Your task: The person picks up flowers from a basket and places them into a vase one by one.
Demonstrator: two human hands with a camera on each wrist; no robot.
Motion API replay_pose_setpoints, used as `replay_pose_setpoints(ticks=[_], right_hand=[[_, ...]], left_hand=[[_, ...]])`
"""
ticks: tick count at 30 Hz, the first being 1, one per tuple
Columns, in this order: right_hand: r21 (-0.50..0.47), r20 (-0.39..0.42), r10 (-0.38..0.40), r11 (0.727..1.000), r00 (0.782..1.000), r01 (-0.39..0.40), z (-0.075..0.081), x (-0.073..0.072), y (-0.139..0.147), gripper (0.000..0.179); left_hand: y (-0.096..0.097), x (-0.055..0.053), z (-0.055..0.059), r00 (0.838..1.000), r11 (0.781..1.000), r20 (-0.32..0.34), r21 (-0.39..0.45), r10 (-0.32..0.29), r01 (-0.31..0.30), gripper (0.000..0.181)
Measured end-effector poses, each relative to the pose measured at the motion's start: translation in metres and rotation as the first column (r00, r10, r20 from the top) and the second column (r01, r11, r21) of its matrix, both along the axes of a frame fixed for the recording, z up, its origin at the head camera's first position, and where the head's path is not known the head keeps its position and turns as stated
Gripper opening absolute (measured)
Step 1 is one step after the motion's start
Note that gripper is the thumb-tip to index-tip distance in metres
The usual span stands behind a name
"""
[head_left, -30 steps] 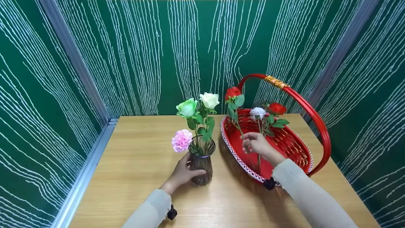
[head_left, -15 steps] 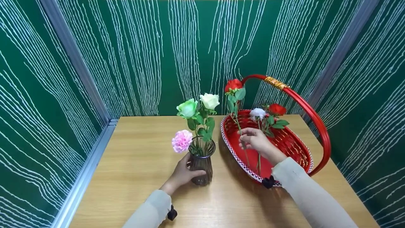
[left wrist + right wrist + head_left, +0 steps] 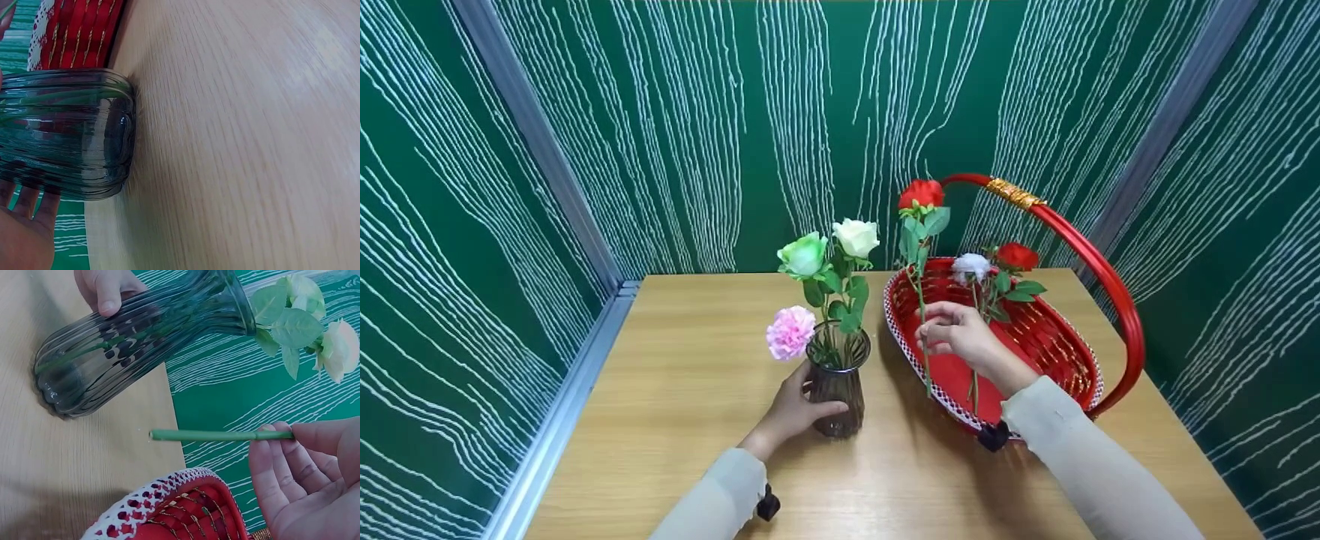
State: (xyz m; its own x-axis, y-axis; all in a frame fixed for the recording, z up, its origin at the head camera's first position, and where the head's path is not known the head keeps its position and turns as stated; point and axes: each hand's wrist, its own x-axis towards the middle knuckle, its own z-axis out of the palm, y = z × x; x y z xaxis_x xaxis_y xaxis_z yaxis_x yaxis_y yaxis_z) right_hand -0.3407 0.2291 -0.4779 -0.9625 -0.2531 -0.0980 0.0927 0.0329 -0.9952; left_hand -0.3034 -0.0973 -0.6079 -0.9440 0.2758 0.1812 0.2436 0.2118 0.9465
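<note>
My left hand (image 3: 791,412) grips the dark ribbed glass vase (image 3: 840,405) by its side, thumb across the front; the vase stands upright on the table. In it are a green-tinged rose (image 3: 804,256), a cream rose (image 3: 856,238) and a pink carnation (image 3: 791,333) leaning out over the rim. My right hand (image 3: 964,337) pinches the stem of a red rose (image 3: 921,195) between thumb and fingers, bloom up, over the basket's left edge. In the right wrist view the green stem's cut end (image 3: 163,435) points toward the vase, apart from it.
A red woven basket (image 3: 904,337) with white lace trim and a tall arched handle (image 3: 1125,322) stands at the right. Inside it are a white flower (image 3: 971,268) and another red rose (image 3: 1018,257). Green walls with white lines surround the wooden table (image 3: 682,337).
My right hand has moved a little left, raising the red rose and bringing its stem more upright, toward the basket's left rim. My left hand and the vase have stayed in place.
</note>
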Motion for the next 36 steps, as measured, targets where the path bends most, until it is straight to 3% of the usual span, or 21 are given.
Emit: replay_pose_setpoints(ticks=[13,25,36], right_hand=[[0.008,-0.069,-0.038,0.999,0.997,0.038,0.008,0.004,-0.005,0.029],[-0.079,-0.205,-0.06,0.996,0.977,0.044,0.03,0.016,-0.029,0.019],[-0.222,-0.228,-0.087,0.974,0.97,0.035,0.04,0.018,-0.053,0.035]], left_hand=[[0.0,-0.001,0.0,1.0,1.0,-0.004,0.001,-0.005,0.005,0.089],[0.0,0.001,0.0,1.0,1.0,0.002,0.01,-0.006,0.006,0.086],[0.001,0.004,0.006,0.999,1.0,0.025,-0.023,0.02,-0.019,0.093]])
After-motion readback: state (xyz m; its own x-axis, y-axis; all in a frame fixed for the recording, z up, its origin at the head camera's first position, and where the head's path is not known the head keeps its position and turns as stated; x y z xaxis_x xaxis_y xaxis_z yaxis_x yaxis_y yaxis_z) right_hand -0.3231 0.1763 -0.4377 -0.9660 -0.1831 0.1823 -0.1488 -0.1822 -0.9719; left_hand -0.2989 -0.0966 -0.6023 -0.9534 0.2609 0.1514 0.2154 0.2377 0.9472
